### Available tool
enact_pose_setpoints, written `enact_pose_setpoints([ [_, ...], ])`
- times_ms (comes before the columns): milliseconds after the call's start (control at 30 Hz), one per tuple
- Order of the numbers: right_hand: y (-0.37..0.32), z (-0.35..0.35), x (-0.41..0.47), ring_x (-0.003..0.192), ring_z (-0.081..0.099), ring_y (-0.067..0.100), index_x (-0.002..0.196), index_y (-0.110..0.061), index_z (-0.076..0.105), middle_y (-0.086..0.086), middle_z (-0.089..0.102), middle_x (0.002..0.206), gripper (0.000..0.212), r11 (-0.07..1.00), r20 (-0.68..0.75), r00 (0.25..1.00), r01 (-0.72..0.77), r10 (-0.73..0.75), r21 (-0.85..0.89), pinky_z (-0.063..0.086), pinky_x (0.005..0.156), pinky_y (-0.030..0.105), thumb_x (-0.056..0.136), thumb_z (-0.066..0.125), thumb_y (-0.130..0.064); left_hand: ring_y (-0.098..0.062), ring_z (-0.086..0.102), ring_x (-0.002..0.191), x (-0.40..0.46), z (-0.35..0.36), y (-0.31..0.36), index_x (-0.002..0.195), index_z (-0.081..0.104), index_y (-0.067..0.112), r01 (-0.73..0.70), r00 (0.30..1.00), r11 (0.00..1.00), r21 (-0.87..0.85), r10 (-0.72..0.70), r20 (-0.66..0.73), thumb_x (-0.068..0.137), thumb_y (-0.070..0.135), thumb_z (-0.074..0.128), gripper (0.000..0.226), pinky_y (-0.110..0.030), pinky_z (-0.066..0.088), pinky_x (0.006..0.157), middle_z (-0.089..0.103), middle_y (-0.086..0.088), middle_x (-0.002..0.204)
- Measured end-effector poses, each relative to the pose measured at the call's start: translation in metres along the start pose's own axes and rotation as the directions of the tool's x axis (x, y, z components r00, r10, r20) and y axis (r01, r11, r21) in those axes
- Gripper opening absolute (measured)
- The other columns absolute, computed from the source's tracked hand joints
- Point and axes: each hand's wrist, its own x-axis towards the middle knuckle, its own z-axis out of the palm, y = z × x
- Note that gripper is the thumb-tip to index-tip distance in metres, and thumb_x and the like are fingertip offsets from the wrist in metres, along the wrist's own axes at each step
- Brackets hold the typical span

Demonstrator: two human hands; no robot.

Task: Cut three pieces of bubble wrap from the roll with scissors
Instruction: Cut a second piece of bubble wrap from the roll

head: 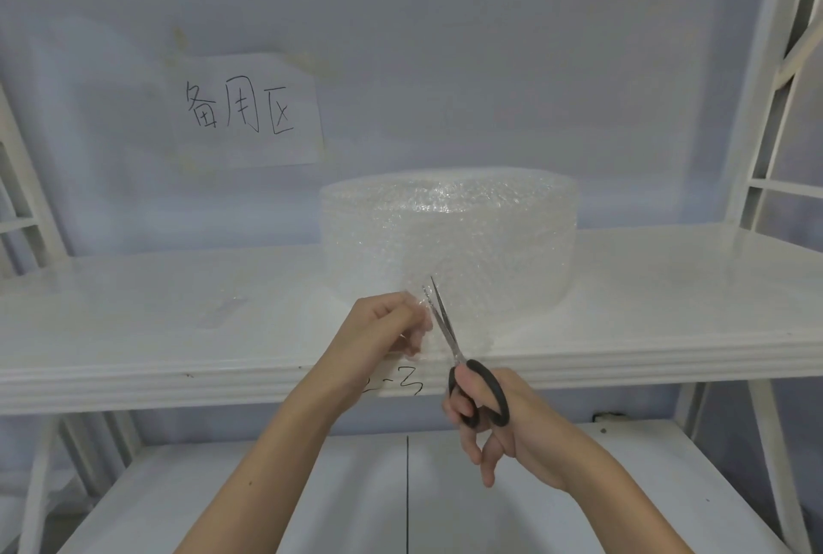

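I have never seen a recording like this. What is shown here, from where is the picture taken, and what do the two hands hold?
No machine here: a person works with bare hands. The one picture comes from a camera worn on the head, looking forward and down. A bubble wrap roll stands on a white shelf. The left hand pinches the loose sheet pulled from the roll. The right hand holds black-handled scissors, blades slightly open at the sheet. A paper sign hangs on the wall behind.
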Motion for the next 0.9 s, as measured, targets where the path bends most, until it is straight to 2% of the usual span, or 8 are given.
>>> enact_pose_setpoints([
  [200, -0.008, 0.004, 0.009, 0.044, 0.047, 0.019, 0.063, -0.013, 0.047, 0.002, 0.049, 0.070, 0.047, 1.000, -0.013, 1.000, 0.025, -0.025, 0.016, 0.045, 0.037, 0.025, 0.080, 0.058, -0.055, -0.012, 0.049, 0.054, -0.001, 0.000, 0.001, 0.054, 0.062, 0.021, 0.002, 1.000, 1.000, -0.001, -0.002, 0.003, 0.082, 0.021, 0.054, 0.029, -0.018, 0.045, 0.056, 0.053, 0.003, 0.057],
  [367, -0.003, 0.008, 0.013, 0.041, 0.047, 0.016, 0.052, -0.021, 0.054, 0.003, 0.048, 0.069, 0.041, 0.998, -0.055, 0.997, 0.061, -0.061, -0.017, 0.044, 0.035, 0.023, 0.081, 0.061, -0.048, -0.010, 0.047, 0.052, -0.001, 0.000, 0.001, 0.054, 0.061, 0.023, -0.026, 1.000, 0.999, 0.026, 0.026, -0.006, 0.089, 0.015, 0.055, 0.036, -0.015, 0.043, 0.054, 0.050, 0.001, 0.056],
  [467, 0.000, 0.007, 0.015, 0.042, 0.047, 0.015, 0.062, -0.014, 0.055, 0.002, 0.048, 0.067, 0.042, 0.997, -0.057, 0.996, 0.070, -0.071, -0.029, 0.044, 0.035, 0.023, 0.075, 0.065, -0.053, -0.010, 0.046, 0.052, -0.002, 0.000, 0.000, 0.055, 0.061, 0.021, -0.036, 0.999, 0.998, 0.045, 0.036, -0.002, 0.092, 0.010, 0.055, 0.039, -0.015, 0.042, 0.054, 0.050, 0.002, 0.055],
  [633, 0.005, 0.006, 0.016, 0.041, 0.047, 0.014, 0.066, -0.011, 0.055, 0.002, 0.047, 0.065, 0.043, 0.996, -0.072, 0.994, 0.075, -0.078, -0.044, 0.043, 0.035, 0.022, 0.078, 0.065, -0.050, -0.014, 0.049, 0.056, -0.002, 0.000, 0.002, 0.055, 0.061, 0.019, -0.021, 1.000, 0.999, 0.033, 0.021, 0.019, 0.082, 0.019, 0.052, 0.028, -0.020, 0.045, 0.056, 0.053, -0.001, 0.059],
  [733, 0.004, 0.006, 0.017, 0.038, 0.047, 0.013, 0.064, -0.010, 0.054, 0.003, 0.047, 0.060, 0.038, 0.996, -0.093, 0.994, 0.058, -0.064, -0.061, 0.042, 0.035, 0.022, 0.081, 0.064, -0.043, -0.016, 0.051, 0.057, 0.000, 0.000, 0.002, 0.058, 0.061, 0.016, -0.010, 1.000, 1.000, -0.013, 0.011, 0.026, 0.085, 0.028, 0.048, 0.033, -0.024, 0.047, 0.056, 0.054, -0.004, 0.063],
  [833, 0.003, 0.006, 0.018, 0.036, 0.045, 0.014, 0.065, -0.007, 0.053, 0.004, 0.046, 0.055, 0.044, 0.996, -0.099, 0.994, 0.041, -0.049, -0.078, 0.041, 0.034, 0.022, 0.084, 0.065, -0.046, -0.022, 0.053, 0.062, 0.001, -0.001, 0.001, 0.066, 0.063, 0.012, -0.009, 1.000, 0.999, -0.034, 0.009, 0.011, 0.084, 0.049, 0.052, 0.042, -0.027, 0.048, 0.056, 0.055, -0.011, 0.068],
  [900, 0.003, 0.006, 0.017, 0.036, 0.045, 0.014, 0.065, -0.008, 0.053, 0.003, 0.047, 0.055, 0.044, 0.996, -0.109, 0.993, 0.031, -0.040, -0.083, 0.040, 0.034, 0.022, 0.084, 0.066, -0.045, -0.021, 0.053, 0.061, 0.001, 0.001, 0.001, 0.067, 0.064, 0.013, -0.010, 1.000, 1.000, -0.005, 0.010, -0.006, 0.080, 0.053, 0.055, 0.043, -0.026, 0.047, 0.055, 0.055, -0.009, 0.067],
])
